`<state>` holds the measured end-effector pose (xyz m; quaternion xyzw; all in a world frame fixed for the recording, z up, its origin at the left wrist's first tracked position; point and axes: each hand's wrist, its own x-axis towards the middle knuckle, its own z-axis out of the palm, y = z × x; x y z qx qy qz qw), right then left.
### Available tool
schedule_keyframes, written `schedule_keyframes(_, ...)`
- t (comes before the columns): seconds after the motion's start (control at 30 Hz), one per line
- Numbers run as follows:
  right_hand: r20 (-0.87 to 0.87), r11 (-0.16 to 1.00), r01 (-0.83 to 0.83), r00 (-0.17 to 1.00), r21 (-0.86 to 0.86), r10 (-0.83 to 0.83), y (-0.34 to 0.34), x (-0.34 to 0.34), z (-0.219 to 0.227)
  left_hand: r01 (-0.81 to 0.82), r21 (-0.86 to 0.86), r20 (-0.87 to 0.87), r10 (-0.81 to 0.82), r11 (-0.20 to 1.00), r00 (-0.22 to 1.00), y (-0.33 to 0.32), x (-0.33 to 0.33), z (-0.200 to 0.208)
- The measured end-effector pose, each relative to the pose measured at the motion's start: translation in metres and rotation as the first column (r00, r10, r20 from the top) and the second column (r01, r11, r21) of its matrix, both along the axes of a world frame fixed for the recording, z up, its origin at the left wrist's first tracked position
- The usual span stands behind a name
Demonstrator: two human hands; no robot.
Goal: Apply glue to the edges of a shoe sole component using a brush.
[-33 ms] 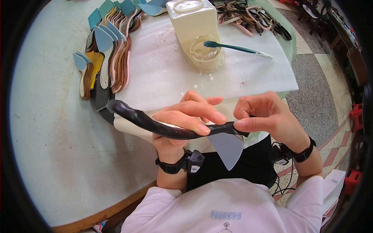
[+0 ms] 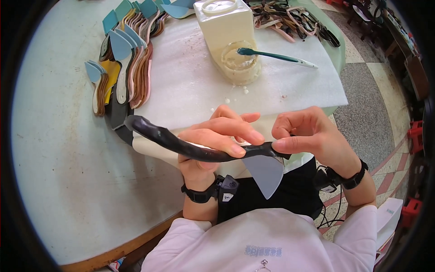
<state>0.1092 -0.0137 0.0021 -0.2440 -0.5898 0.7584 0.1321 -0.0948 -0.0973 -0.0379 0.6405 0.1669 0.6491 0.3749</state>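
Note:
Held edge-on between my hands is a curved shoe insole (image 2: 172, 144) with a glossy black covering wrapped over its rim. A pointed grey-blue piece (image 2: 265, 174) hangs down from its right part. My left hand (image 2: 217, 136) grips the insole around its middle, with the fingers laid along the black edge. At the right end my right hand (image 2: 312, 136) pinches the black covering between thumb and curled index finger. The right tip of the insole is partly hidden by that thumb. Both wrists carry black straps with small devices.
Stacked insoles (image 2: 140, 72) with blue tips lie on the table at the far left. A cream plastic container (image 2: 226, 31) holds pale paste in its cut-out opening, with a green-and-white brush (image 2: 281, 57) resting across it. Scrap strips (image 2: 290, 20) are heaped behind on the white sheet (image 2: 181, 77).

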Motion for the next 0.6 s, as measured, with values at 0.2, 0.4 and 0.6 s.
schedule_keyframes(0.2, 0.034, 0.997, -0.021, 0.999, -0.080, 0.024, 0.003, -0.003, 0.001, 0.002, -0.010, -0.005, -0.002, 1.000, 1.000, 0.005, -0.002, -0.002)
schedule_keyframes(0.4, -0.013, 0.962, 0.065, 0.998, 0.264, -0.064, -0.001, -0.007, 0.002, -0.053, -0.082, -0.024, 0.051, 0.995, 0.998, 0.008, -0.001, 0.003)
schedule_keyframes(0.6, -0.291, 0.391, 0.319, 0.948, 0.863, -0.131, -0.010, -0.008, -0.003, -0.056, -0.328, 0.160, 0.114, 0.943, 0.981, 0.001, 0.022, 0.014)
